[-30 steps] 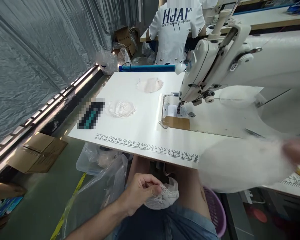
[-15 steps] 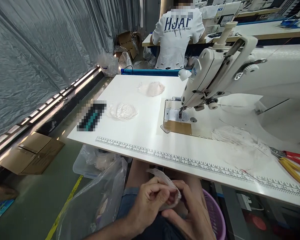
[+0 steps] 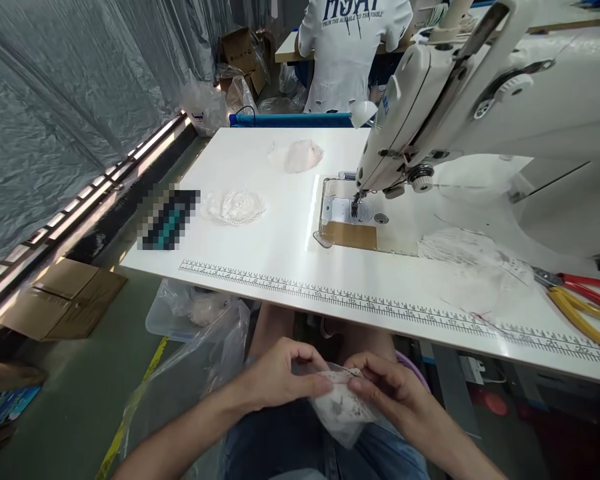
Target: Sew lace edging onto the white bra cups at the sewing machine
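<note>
Over my lap I hold a piece of white lace fabric point(image 3: 344, 408) by its upper edge. My left hand point(image 3: 293, 380) pinches one side between thumb and fingers. On the other side, my right hand point(image 3: 387, 387) grips the edge, thumb in front. The lace hangs down between both hands, below the table's front edge. On the white table point(image 3: 260, 257) above lie a round lace piece point(image 3: 237, 207), a pale pinkish fabric piece point(image 3: 304, 155) and more white lace point(image 3: 460, 250) at the right.
A sewing machine point(image 3: 405, 127) stands on the table's right half. Red- and yellow-handled tools point(image 3: 575, 307) lie at the right edge. A printed ruler runs along the front. Left below are a clear plastic bag point(image 3: 200, 380) and a cardboard box point(image 3: 65, 300). A person point(image 3: 350, 60) sits beyond.
My hands have turned the lace and spread it, so it now hangs open between them. My right forearm swings outward. The view has tilted down a little.
</note>
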A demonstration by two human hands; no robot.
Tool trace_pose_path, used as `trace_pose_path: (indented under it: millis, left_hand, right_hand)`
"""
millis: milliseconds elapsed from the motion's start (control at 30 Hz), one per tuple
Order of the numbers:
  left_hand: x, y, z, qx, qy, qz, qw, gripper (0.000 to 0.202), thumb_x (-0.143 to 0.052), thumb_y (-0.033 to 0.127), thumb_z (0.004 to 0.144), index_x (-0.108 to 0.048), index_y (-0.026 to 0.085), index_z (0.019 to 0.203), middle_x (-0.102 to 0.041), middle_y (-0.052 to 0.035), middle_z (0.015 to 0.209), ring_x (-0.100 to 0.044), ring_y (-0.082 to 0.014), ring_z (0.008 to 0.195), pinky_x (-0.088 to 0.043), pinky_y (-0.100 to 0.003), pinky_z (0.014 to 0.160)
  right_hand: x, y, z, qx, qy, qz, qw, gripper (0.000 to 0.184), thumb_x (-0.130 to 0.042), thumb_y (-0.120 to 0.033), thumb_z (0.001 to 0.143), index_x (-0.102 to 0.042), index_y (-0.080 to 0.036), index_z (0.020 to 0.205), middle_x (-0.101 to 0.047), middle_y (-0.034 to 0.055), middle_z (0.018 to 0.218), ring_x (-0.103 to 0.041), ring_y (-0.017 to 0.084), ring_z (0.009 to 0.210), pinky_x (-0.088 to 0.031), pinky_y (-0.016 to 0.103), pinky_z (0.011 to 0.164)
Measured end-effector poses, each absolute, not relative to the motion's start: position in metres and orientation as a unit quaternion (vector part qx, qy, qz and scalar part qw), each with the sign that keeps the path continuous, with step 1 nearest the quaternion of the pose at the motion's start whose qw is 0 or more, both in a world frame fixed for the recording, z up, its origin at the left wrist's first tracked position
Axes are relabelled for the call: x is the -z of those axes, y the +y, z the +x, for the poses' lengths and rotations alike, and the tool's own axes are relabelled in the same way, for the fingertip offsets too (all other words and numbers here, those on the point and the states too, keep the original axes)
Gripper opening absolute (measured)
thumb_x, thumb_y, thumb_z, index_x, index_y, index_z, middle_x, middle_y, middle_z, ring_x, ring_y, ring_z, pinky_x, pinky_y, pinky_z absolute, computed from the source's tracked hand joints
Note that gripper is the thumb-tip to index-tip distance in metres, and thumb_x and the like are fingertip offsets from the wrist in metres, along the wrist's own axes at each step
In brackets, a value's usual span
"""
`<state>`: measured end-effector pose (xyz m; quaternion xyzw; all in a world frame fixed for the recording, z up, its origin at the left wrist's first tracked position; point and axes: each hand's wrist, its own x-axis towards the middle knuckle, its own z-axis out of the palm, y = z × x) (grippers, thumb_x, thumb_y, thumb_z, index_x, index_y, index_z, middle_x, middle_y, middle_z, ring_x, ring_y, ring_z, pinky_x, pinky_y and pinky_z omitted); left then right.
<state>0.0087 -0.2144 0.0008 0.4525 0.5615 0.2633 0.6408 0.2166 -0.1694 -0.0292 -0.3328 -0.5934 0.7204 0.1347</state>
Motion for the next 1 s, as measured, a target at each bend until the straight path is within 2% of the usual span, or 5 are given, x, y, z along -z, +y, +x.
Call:
trace_pose_path:
  millis: [167, 300, 467, 567, 1000]
  left_hand:
    - [0.006, -0.218, 0.009, -0.279, 0.510, 0.408, 0.704, 0.036, -0.066, 0.047, 0.074, -0.065, 0.011, 0.072, -0.055, -0.0017, 0.069, -0.047, -0.0110, 0.066, -0.035, -0.021, 0.061]
    - [0.010, -0.218, 0.016, -0.267, 0.521, 0.382, 0.715, 0.043, -0.075, 0.051, 0.061, -0.065, 0.012, 0.074, -0.051, 0.0011, 0.064, -0.043, -0.0101, 0.061, -0.032, -0.021, 0.057]
    - [0.012, -0.216, 0.021, -0.262, 0.538, 0.324, 0.733, 0.044, -0.079, 0.051, 0.056, -0.067, 0.011, 0.071, -0.052, 0.0018, 0.060, -0.043, -0.0094, 0.058, -0.031, -0.021, 0.056]
    - [0.015, -0.217, 0.019, -0.277, 0.538, 0.325, 0.727, 0.040, -0.079, 0.048, 0.058, -0.066, 0.011, 0.070, -0.052, 0.0016, 0.062, -0.042, -0.0090, 0.060, -0.030, -0.021, 0.056]
    - [0.015, -0.219, 0.033, -0.271, 0.539, 0.310, 0.734, 0.037, -0.080, 0.044, 0.057, -0.067, 0.012, 0.070, -0.053, 0.0017, 0.065, -0.044, -0.0094, 0.064, -0.032, -0.020, 0.060]
  right_hand:
    - [0.030, -0.170, 0.216, -0.696, -0.622, -0.333, 0.134, 0.032, -0.046, -0.046, 0.092, -0.057, -0.018, 0.080, -0.045, -0.0023, 0.067, -0.039, 0.011, 0.060, -0.032, 0.022, 0.052]
    - [0.030, -0.171, 0.211, -0.674, -0.642, -0.334, 0.146, 0.034, -0.043, -0.045, 0.094, -0.055, -0.019, 0.076, -0.040, -0.0037, 0.063, -0.037, 0.011, 0.056, -0.032, 0.021, 0.049]
    - [0.038, -0.172, 0.226, -0.668, -0.634, -0.347, 0.177, 0.027, -0.042, -0.043, 0.094, -0.057, -0.021, 0.097, -0.056, 0.0004, 0.075, -0.053, 0.014, 0.068, -0.044, 0.023, 0.060]
    - [0.042, -0.176, 0.234, -0.704, -0.598, -0.337, 0.181, 0.026, -0.052, -0.042, 0.090, -0.052, -0.023, 0.108, -0.062, 0.0035, 0.088, -0.060, 0.018, 0.082, -0.050, 0.027, 0.069]
    - [0.053, -0.182, 0.238, -0.584, -0.694, -0.359, 0.222, 0.013, -0.052, -0.034, 0.091, -0.059, -0.024, 0.094, -0.063, 0.0008, 0.081, -0.062, 0.015, 0.073, -0.050, 0.022, 0.063]
